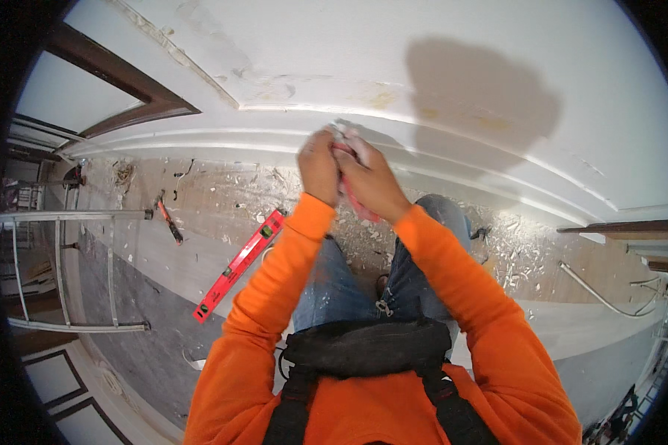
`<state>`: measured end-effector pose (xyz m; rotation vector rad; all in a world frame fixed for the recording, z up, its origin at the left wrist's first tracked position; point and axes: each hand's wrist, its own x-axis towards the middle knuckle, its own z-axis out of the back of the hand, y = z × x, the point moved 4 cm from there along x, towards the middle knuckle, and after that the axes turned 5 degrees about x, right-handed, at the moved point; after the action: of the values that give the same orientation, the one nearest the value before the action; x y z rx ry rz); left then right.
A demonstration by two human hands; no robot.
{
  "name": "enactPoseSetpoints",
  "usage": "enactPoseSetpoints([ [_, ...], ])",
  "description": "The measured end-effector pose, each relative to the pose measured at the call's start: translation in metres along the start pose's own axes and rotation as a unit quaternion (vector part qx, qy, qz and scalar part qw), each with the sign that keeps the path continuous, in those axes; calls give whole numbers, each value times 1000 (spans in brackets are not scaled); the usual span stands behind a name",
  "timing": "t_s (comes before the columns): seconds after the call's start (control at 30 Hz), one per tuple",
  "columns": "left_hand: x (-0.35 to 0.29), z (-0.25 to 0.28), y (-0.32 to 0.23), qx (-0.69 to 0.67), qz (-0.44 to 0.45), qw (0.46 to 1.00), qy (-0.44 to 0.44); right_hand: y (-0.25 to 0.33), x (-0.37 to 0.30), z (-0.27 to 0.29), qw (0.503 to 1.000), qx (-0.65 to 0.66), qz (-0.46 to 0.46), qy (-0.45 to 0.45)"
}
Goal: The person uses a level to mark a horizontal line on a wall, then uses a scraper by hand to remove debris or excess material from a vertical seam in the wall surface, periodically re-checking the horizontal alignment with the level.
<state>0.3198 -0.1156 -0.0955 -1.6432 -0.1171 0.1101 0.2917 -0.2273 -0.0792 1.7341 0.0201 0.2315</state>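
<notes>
Fingers [322,142] of the left hand [318,172] and right hand [372,182] are bent inward side by side, and I see both clamped on a crumpled red piece [359,205] that hangs between the wrists. Pale material [339,127] shows at the fingertips; I cannot tell what it is. From my view the grip overlaps the white moulding [237,142] of the wall [334,44]; contact is unclear to me. Pale chips [509,261] litter the floor [215,215] along its wall-side edge. Left of the knees I see a red spirit level [239,265] aslant, then an orange-and-black tool [171,221], and a metal ladder [78,216] toward the floor's left edge. Near the right edge is a curved metal tube [598,292].
</notes>
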Motion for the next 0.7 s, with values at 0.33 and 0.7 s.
enactPoseSetpoints([
  [0.33, 31, 15, 0, -151, 57, 985, -59, -5, 34, -19, 981, 55, -184, -33],
  [0.7, 16, -23, 16, -135, 63, 988, -42, 1, 13, 22, 989, -10, -131, -72],
])
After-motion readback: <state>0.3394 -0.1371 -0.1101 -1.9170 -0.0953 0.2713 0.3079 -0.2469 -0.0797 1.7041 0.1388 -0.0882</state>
